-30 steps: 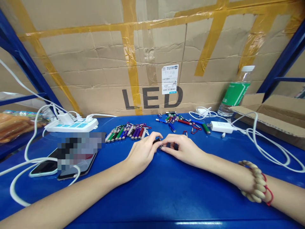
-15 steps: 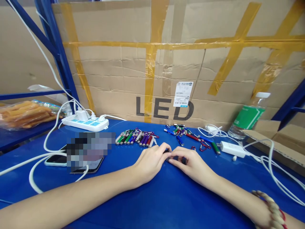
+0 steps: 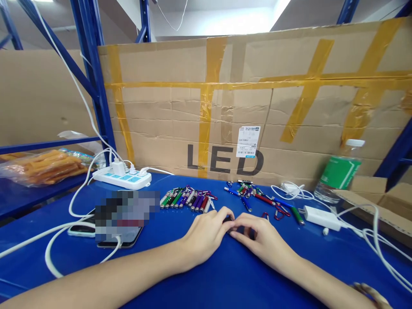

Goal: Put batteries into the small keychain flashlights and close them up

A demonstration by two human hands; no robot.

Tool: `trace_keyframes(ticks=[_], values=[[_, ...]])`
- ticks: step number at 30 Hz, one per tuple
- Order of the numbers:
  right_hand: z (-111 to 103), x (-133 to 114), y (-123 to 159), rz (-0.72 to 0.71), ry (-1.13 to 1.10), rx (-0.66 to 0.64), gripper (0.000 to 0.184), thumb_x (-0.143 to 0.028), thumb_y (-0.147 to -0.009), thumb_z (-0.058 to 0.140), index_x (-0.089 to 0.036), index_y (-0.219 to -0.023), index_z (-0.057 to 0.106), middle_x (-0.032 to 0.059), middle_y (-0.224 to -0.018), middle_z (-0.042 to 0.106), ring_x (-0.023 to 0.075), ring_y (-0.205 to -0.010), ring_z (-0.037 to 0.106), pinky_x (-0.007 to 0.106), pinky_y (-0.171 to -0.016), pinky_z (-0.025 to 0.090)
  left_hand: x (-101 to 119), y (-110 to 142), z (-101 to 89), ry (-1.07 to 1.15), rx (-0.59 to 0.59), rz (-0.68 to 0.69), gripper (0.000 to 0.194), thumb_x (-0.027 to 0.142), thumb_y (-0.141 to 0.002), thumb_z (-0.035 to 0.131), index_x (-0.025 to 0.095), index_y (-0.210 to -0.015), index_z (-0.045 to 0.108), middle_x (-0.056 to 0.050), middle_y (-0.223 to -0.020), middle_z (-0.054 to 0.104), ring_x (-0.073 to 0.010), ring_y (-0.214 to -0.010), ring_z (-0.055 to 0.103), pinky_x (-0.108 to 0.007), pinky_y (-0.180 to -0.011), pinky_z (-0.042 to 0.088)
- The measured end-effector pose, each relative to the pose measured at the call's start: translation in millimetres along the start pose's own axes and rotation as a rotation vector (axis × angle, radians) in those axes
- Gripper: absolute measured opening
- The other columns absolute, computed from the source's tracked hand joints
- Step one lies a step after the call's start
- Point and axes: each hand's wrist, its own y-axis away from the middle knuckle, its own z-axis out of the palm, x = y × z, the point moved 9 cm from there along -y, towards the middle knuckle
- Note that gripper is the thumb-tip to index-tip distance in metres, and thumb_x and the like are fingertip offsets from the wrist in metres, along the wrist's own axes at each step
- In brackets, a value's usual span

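My left hand (image 3: 209, 235) and my right hand (image 3: 259, 235) meet over the middle of the blue table. Between their pinched fingertips is a small black flashlight (image 3: 229, 222), mostly covered by the fingers. Just behind my left hand lies a row of small metal flashlights (image 3: 185, 201) in green, purple, red, silver and other colours, with carabiner clips at their far ends. Beyond my right hand is a loose pile of similar flashlights (image 3: 264, 199), some blue, red and green. Red carabiner clips (image 3: 281, 211) lie near it.
On the left are a white power strip (image 3: 124, 178), phones (image 3: 128, 240) partly blurred out, and white cables. A white charger (image 3: 322, 217), a water bottle (image 3: 339, 171) and an open carton (image 3: 370, 206) stand on the right. A large taped cardboard box (image 3: 174, 124) closes off the back.
The view has tilted up and swung left, so the scene sits lower and further right. Both hands stay together, fingers pinched on the black flashlight, which is more hidden now.
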Motion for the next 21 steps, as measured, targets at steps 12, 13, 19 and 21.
trace_keyframes(ticks=[12, 13, 19, 21], values=[[-13.4, 4.7, -1.2, -0.039, -0.058, 0.136, 0.028, -0.038, -0.085, 0.047, -0.021, -0.097, 0.066, 0.0057, -0.093, 0.064, 0.0130, -0.061, 0.055, 0.026, -0.055, 0.046, -2.6, 1.3, 1.8, 0.014, 0.021, 0.018, 0.022, 0.039, -0.092, 0.033, 0.024, -0.106, 0.042, -0.002, -0.102, 0.062, -0.0198, -0.094, 0.060, -0.032, -0.078, 0.047], [-14.0, 5.8, -1.4, -0.036, -0.061, 0.145, 0.029, -0.039, -0.085, 0.047, -0.021, -0.097, 0.066, 0.0061, -0.093, 0.064, 0.0127, -0.059, 0.054, 0.026, -0.054, 0.045, -2.3, 1.4, 2.1, 0.015, 0.017, 0.021, 0.022, 0.039, -0.092, 0.033, 0.024, -0.106, 0.042, -0.002, -0.103, 0.062, -0.0200, -0.095, 0.060, -0.033, -0.079, 0.047], [-14.6, 9.4, -2.6, -0.026, -0.067, 0.164, 0.034, -0.048, -0.083, 0.048, -0.021, -0.094, 0.067, 0.0054, -0.087, 0.064, 0.0106, -0.051, 0.048, 0.025, -0.048, 0.044, -1.4, 1.8, 1.5, -0.002, -0.019, 0.009, 0.023, 0.039, -0.092, 0.033, 0.023, -0.107, 0.042, -0.003, -0.103, 0.063, -0.0215, -0.094, 0.061, -0.034, -0.077, 0.048], [-15.2, 8.2, -2.7, -0.033, -0.070, 0.171, 0.036, -0.050, -0.082, 0.049, -0.022, -0.094, 0.067, 0.0053, -0.086, 0.064, 0.0104, -0.050, 0.048, 0.024, -0.048, 0.044, 0.1, 1.9, 1.0, -0.028, -0.025, 0.017, 0.023, 0.038, -0.093, 0.033, 0.022, -0.107, 0.042, -0.004, -0.102, 0.063, -0.0219, -0.092, 0.061, -0.034, -0.076, 0.048]])
